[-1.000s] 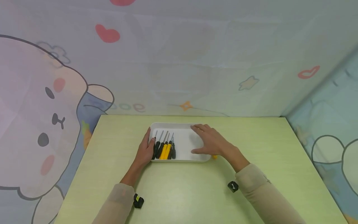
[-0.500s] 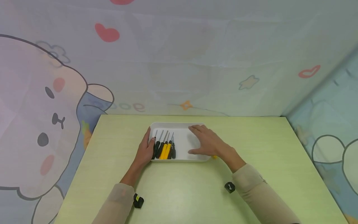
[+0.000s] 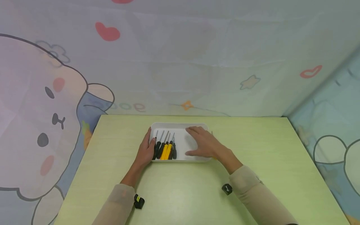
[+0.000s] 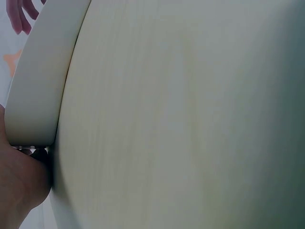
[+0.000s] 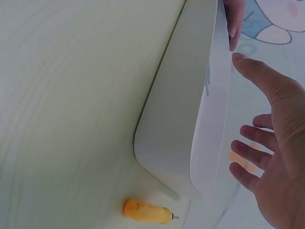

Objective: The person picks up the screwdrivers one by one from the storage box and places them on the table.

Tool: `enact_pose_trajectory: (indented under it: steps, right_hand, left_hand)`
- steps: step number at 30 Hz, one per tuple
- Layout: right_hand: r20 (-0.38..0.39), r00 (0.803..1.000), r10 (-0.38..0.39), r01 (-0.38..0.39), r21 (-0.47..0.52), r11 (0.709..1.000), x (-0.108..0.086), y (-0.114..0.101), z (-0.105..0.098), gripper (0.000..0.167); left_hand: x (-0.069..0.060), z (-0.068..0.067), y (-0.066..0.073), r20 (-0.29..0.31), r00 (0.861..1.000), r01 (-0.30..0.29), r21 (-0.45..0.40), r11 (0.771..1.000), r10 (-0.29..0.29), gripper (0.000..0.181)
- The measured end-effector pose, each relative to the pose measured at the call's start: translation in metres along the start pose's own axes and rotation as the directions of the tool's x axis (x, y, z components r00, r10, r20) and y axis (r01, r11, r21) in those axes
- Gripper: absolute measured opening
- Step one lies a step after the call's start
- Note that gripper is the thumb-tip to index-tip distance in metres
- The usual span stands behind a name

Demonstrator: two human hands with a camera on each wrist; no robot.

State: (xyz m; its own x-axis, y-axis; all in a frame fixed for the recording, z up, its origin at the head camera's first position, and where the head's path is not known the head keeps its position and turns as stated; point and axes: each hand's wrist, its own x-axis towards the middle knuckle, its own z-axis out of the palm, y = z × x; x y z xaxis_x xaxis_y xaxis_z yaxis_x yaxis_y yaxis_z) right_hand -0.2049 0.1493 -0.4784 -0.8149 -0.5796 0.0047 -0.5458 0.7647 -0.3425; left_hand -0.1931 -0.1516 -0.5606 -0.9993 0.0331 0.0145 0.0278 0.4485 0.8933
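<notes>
Much of the sorting appears done, judging by how things lie: a row of black-handled screwdrivers (image 3: 161, 151) and yellow-handled screwdrivers (image 3: 168, 151) is already laid in the white tray (image 3: 182, 150), gathered toward its 9 o'clock end, shanks pointed roughly to 12 and handles to 6. The 3 o'clock half of the tray floor is left bare. One loose yellow screwdriver (image 5: 147, 211) is seen on the table (image 3: 180, 190), just beyond the tray's 3 o'clock end, and its placing can be judged not yet done.

The tray is gripped at its 9 o'clock wall by the left hand (image 3: 147, 150), with the thumb brought over the rim. The right hand (image 3: 206, 144) is held over the 3 o'clock end with fingers and thumb spread apart, and nothing is grasped by it.

From the head view the loose screwdriver is mostly hidden by the right hand, and it is parted from the bare floor by the tray's end wall. A printed curtain (image 3: 197, 62) is hung behind the table toward 12 o'clock.
</notes>
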Motion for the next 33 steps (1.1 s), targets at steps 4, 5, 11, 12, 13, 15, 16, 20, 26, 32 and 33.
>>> enact_pose_trajectory:
  steps: [4, 5, 11, 12, 13, 15, 16, 20, 26, 32, 33]
  right_hand:
    - [0.006, 1.0, 0.006, -0.006, -0.002, 1.0, 0.002, -0.002, 0.004, 0.102]
    - [0.011, 1.0, 0.009, -0.009, -0.002, 1.0, 0.002, -0.003, 0.004, 0.101]
    - [0.026, 0.999, 0.024, -0.024, 0.003, 1.0, 0.004, -0.009, 0.007, 0.1]
    - [0.024, 1.0, 0.02, -0.02, 0.008, 1.0, 0.005, -0.01, 0.008, 0.1]
    - [0.023, 1.0, 0.016, -0.016, 0.009, 1.0, 0.006, -0.01, 0.009, 0.1]
    - [0.022, 1.0, 0.004, -0.004, 0.014, 1.0, 0.008, -0.011, 0.011, 0.1]
    - [0.024, 1.0, -0.002, 0.002, 0.012, 1.0, 0.009, -0.012, 0.013, 0.1]
    - [0.029, 0.999, -0.016, 0.016, -0.005, 1.0, 0.012, -0.015, 0.016, 0.1]
    - [0.04, 0.999, -0.012, 0.012, -0.011, 1.0, 0.015, -0.02, 0.017, 0.099]
    - [0.051, 0.999, -0.019, 0.019, -0.015, 1.0, 0.017, -0.025, 0.017, 0.098]
    - [0.052, 0.998, -0.019, 0.02, -0.016, 1.0, 0.018, -0.025, 0.017, 0.098]
  left_hand:
    - [0.0, 0.001, 0.0, 0.002, 1.0, 0.003, -0.002, 1.0, -0.003, 0.062]
    - [0.0, 0.001, 0.0, 0.002, 1.0, 0.002, -0.004, 1.0, -0.002, 0.062]
    - [0.0, 0.001, 0.0, 0.0, 1.0, -0.003, -0.008, 1.0, 0.003, 0.063]
    - [0.0, 0.001, 0.0, 0.001, 1.0, -0.008, -0.005, 1.0, 0.008, 0.062]
    - [0.001, 0.001, 0.0, 0.0, 1.0, -0.008, -0.005, 1.0, 0.008, 0.062]
    - [0.001, 0.001, -0.001, 0.001, 1.0, -0.01, -0.003, 1.0, 0.01, 0.062]
    - [0.001, 0.001, -0.002, 0.002, 1.0, -0.01, -0.003, 1.0, 0.01, 0.062]
    - [0.001, 0.001, -0.003, 0.007, 1.0, -0.01, -0.011, 1.0, 0.011, 0.063]
    - [0.001, 0.001, -0.003, 0.007, 1.0, -0.011, -0.024, 1.0, 0.011, 0.062]
    - [0.0, 0.0, -0.003, 0.015, 1.0, -0.018, -0.023, 1.0, 0.019, 0.062]
    - [0.0, 0.0, -0.003, 0.015, 1.0, -0.02, -0.024, 1.0, 0.021, 0.062]
